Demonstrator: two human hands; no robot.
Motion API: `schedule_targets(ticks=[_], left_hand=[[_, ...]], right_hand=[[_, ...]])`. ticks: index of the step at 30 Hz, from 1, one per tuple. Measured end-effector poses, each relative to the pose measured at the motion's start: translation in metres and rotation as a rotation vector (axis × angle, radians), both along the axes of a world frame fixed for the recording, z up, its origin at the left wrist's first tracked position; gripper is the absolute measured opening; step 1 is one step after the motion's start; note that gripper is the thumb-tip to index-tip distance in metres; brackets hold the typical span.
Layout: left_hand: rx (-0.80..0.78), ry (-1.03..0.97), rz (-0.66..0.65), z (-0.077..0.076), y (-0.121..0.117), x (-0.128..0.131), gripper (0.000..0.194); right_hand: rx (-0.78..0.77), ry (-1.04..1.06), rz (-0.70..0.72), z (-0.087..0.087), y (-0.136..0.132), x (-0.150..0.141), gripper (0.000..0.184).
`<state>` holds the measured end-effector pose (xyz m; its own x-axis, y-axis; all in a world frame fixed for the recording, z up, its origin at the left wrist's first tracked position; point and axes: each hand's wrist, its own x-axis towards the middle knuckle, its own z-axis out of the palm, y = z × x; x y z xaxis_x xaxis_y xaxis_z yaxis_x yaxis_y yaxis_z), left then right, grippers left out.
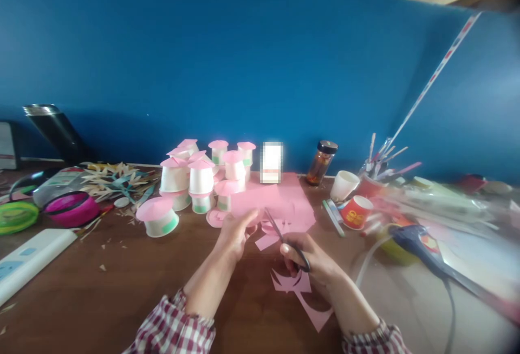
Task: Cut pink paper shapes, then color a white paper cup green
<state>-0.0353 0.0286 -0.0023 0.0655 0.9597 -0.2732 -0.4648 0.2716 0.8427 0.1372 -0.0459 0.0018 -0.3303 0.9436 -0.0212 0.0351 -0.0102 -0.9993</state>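
Observation:
My left hand [239, 233] pinches a piece of pink paper [255, 199] between thumb and fingers, above the middle of the table. In my right hand [311, 259] is a pair of scissors [277, 226], its blades pointing up and left towards that paper. Whether the blades touch the paper I cannot tell. Behind lies a stack of larger pink sheets [298, 194]. Pink offcuts [319, 316] with curved cut edges lie under and beside my right hand. To the left stand several white paper cups [201, 181] topped with pink paper, and one low cup [161, 226] under a pink disc.
A glue gun [422, 246] with its cable lies at the right near plastic bags. A red paper cup [356, 212], a white cup [344, 185] and a dark-lidded jar [322, 163] stand behind. A power strip [34, 259] and a magenta tape roll [72, 209] are left.

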Motion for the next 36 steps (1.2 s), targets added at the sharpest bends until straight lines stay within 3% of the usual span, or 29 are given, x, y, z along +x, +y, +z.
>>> schedule_targets(ticks=[10,19,27,36], left_hand=[[0.05,0.029,-0.156,-0.001,-0.015,0.011,0.029],[-0.032,0.006,-0.038,-0.001,-0.024,0.02,0.03],[-0.01,-0.009,-0.035,0.007,-0.03,0.023,0.025],[0.008,-0.043,-0.066,-0.001,-0.028,0.022,0.029]], right_hand=[[-0.03,-0.008,-0.092,0.0,0.002,-0.001,0.037],[0.058,-0.087,-0.143,-0.004,0.004,-0.008,0.039],[0.09,-0.102,-0.146,-0.005,0.006,-0.008,0.037],[0.05,-0.095,-0.164,-0.005,0.006,-0.009,0.038]])
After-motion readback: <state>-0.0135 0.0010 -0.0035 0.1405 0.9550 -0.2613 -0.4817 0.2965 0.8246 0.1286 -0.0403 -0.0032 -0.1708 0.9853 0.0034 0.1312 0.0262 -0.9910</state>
